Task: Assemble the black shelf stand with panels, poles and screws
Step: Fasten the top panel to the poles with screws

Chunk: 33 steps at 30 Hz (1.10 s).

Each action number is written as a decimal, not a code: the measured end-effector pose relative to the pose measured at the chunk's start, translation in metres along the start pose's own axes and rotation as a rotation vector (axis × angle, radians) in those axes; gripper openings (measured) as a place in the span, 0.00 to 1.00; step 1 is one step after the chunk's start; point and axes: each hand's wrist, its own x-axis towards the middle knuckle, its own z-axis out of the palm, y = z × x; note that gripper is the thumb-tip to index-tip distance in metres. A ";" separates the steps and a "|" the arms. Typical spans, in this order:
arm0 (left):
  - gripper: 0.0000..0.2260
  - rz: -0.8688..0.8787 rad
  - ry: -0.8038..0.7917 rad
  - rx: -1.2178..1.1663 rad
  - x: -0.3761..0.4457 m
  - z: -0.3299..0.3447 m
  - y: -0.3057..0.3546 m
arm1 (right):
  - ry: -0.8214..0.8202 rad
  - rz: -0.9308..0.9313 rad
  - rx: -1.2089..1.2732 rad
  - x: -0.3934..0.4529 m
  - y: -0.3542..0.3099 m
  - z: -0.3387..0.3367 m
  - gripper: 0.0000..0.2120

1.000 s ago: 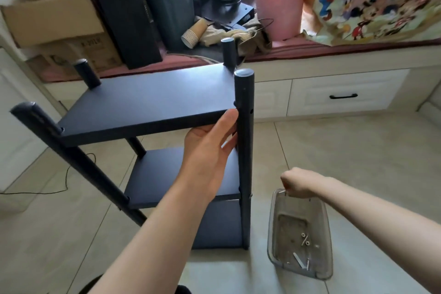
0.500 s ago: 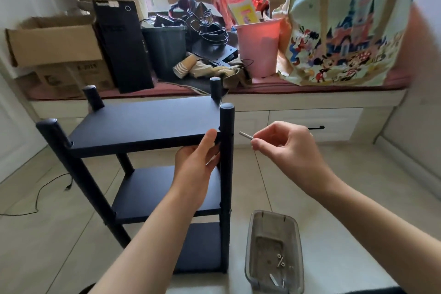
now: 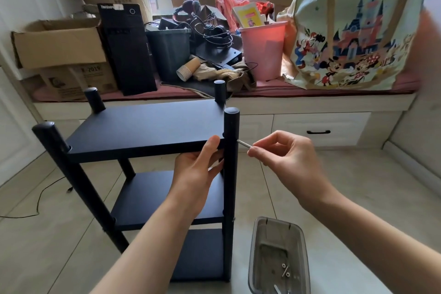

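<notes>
Shelf stand [image 3: 148, 131]: three panels, four poles. Right hand [image 3: 281, 153] pinches one screw [image 3: 244, 143], its tip now at the front pole [image 3: 231, 174], nearer than before. Left hand [image 3: 198, 169], fingers together, grips the top panel [image 3: 143, 124].

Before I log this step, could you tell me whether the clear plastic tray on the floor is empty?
No, the clear plastic tray on the tiled floor holds a few small silver screws at its bottom.
</notes>
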 end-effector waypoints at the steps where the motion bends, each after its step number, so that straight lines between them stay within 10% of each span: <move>1: 0.17 0.003 -0.004 -0.004 0.000 0.000 -0.001 | -0.002 -0.007 -0.011 0.000 0.001 0.000 0.04; 33: 0.21 0.002 -0.025 0.001 0.000 -0.002 -0.003 | 0.044 -0.378 -0.318 0.012 -0.003 0.015 0.04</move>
